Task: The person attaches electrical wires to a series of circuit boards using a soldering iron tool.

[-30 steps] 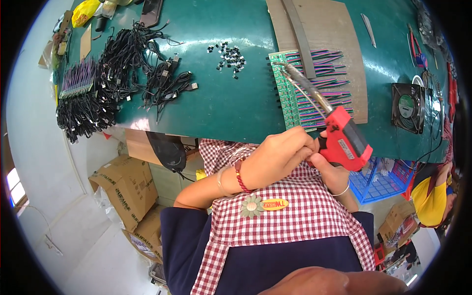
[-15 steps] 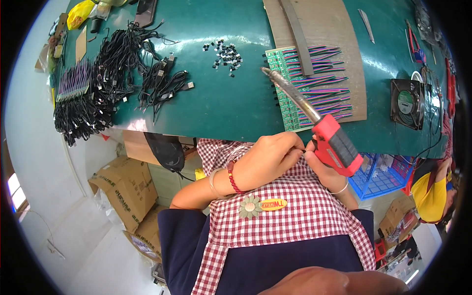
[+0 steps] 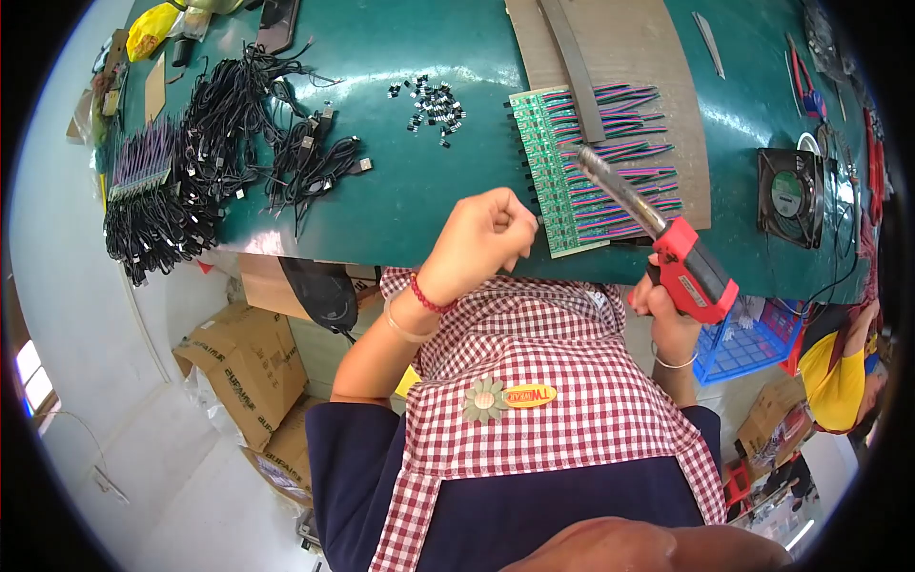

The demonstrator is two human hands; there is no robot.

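Nearest me, my right hand (image 3: 667, 310) at about four o'clock is clenched around the grip of a red soldering gun (image 3: 694, 270), its metal barrel slanting toward eleven o'clock over the green circuit board strip (image 3: 553, 172). My left hand (image 3: 477, 238) hovers near the centre with fingers curled and pinched together just beside the board's near-left corner; I cannot tell whether anything is between them. Farther out, small black parts (image 3: 431, 103) lie scattered at twelve o'clock, black cables (image 3: 238, 143) are heaped toward ten, and a small fan (image 3: 789, 195) sits at two on the green table (image 3: 400, 191).
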